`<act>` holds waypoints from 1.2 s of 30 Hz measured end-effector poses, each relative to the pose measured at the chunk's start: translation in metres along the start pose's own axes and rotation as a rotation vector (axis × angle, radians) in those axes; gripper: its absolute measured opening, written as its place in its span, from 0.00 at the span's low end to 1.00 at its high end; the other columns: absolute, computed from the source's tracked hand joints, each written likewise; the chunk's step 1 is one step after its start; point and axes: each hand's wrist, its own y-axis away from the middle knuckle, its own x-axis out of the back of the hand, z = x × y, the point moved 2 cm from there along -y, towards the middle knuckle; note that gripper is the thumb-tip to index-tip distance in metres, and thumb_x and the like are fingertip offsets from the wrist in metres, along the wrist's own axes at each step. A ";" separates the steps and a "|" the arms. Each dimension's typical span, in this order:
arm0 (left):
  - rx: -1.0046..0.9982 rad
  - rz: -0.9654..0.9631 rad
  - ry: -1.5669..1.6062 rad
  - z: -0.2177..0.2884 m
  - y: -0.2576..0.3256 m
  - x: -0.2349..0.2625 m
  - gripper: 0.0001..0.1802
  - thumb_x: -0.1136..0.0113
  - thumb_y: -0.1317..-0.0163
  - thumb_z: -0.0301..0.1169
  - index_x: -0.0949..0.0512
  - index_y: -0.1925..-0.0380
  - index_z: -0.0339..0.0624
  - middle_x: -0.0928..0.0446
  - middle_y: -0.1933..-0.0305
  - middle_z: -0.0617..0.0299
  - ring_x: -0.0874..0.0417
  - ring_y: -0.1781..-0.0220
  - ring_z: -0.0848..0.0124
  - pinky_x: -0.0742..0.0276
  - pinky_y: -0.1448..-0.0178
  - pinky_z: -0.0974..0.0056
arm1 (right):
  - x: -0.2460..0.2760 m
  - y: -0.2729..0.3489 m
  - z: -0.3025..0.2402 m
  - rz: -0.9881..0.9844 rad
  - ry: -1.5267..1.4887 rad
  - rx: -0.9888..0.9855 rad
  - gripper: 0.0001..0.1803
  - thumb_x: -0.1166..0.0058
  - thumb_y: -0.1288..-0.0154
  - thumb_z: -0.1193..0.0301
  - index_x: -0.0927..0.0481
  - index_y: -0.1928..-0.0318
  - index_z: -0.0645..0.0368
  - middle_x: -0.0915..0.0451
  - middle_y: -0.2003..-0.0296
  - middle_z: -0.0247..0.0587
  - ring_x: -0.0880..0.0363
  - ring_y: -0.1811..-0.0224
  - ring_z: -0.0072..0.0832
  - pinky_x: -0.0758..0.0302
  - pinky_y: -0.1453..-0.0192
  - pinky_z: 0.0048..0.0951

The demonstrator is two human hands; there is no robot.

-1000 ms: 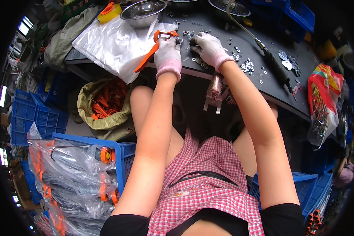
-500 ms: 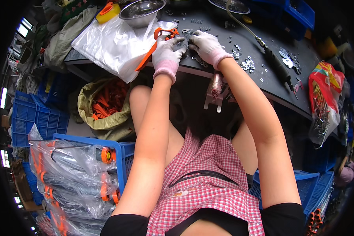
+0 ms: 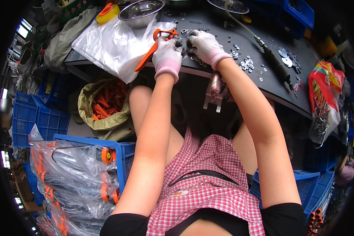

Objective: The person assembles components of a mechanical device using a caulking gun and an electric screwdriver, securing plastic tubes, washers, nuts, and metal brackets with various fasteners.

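Observation:
My left hand, in a white glove with a pink cuff, is closed on an orange part with a long curved handle and a ring-shaped head. The handle points down and left beside the glove. Just right of it, my right hand has its dark-tipped fingers curled over the table; anything in the fingertips is too small to make out. Small metal pieces lie between and beyond the two hands. Loose washers and several springs are scattered close by.
White plastic bags cover the table's left side, near a metal bowl and a tape roll. A corded black power tool lies right. Below left are a sack of orange parts and a blue crate of wrapped goods.
My left fingers have drawn in from a looser spread. My right hand has shifted slightly, its fingers more curled, widening the gap between the hands. The orange part has barely moved.

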 end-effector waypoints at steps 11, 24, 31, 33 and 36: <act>0.025 -0.011 -0.011 0.003 -0.004 0.000 0.14 0.33 0.47 0.37 0.16 0.60 0.49 0.27 0.42 0.58 0.17 0.53 0.57 0.24 0.44 0.58 | 0.005 -0.001 0.008 0.057 0.013 -0.052 0.11 0.40 0.41 0.68 0.18 0.59 0.58 0.22 0.55 0.46 0.21 0.51 0.44 0.24 0.46 0.40; -0.053 -0.106 1.589 -0.041 0.160 0.119 0.17 0.46 0.32 0.22 0.36 0.48 0.52 0.27 0.43 0.51 0.38 0.84 0.84 0.45 0.84 0.79 | 0.074 0.076 -0.058 0.410 -0.637 -0.113 0.12 0.43 0.42 0.68 0.22 0.63 0.65 0.23 0.65 0.47 0.22 0.61 0.39 0.25 0.56 0.36; 0.183 -0.495 1.602 0.004 0.220 0.092 0.15 0.54 0.28 0.32 0.30 0.47 0.34 0.24 0.51 0.54 0.28 0.80 0.81 0.36 0.79 0.78 | 0.099 0.206 -0.133 0.162 -1.256 -0.312 0.08 0.52 0.35 0.73 0.24 0.64 0.67 0.25 0.68 0.41 0.26 0.70 0.24 0.28 0.64 0.26; 0.232 -0.464 1.475 0.030 0.221 0.097 0.16 0.54 0.28 0.30 0.31 0.45 0.34 0.23 0.53 0.55 0.26 0.78 0.80 0.33 0.78 0.77 | 0.110 0.219 -0.132 0.280 -1.107 -0.296 0.07 0.51 0.36 0.76 0.23 0.67 0.68 0.25 0.68 0.45 0.25 0.69 0.29 0.28 0.64 0.27; 0.092 -0.583 1.202 0.039 0.223 0.088 0.17 0.52 0.28 0.30 0.32 0.44 0.33 0.23 0.56 0.56 0.25 0.76 0.81 0.30 0.74 0.77 | 0.117 0.232 -0.136 0.369 -0.981 -0.343 0.04 0.47 0.39 0.77 0.23 0.68 0.67 0.24 0.69 0.45 0.24 0.68 0.32 0.27 0.63 0.30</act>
